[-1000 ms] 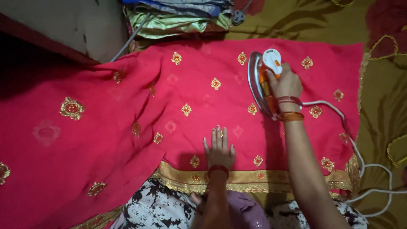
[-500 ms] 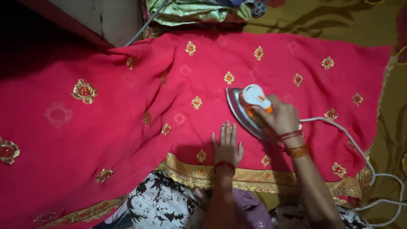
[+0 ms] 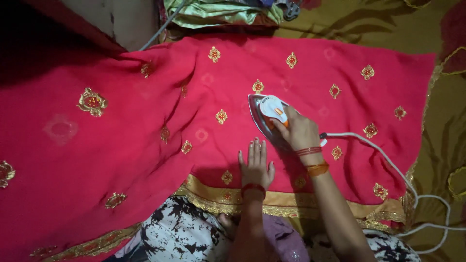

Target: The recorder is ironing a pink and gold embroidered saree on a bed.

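Lying beyond the red cloth [image 3: 301, 73], folded green fabric [image 3: 218, 12] borders it.

Cloth [image 3: 145, 145] spread flat across floor covering [image 3: 437, 121]. Iron [image 3: 266, 116] set on cloth near centre, gripped by right hand [image 3: 301, 132] at its 4 o'clock. Left hand [image 3: 256, 164] pressed flat on cloth at 6 o'clock of iron. Cord [image 3: 388, 160] run toward 4 o'clock. Folded fabrics [image 3: 218, 12] stacked at 12 o'clock, beyond cloth edge.

Single head cam, looking steeply down, close over red cloth [image 3: 145, 145] on floor.
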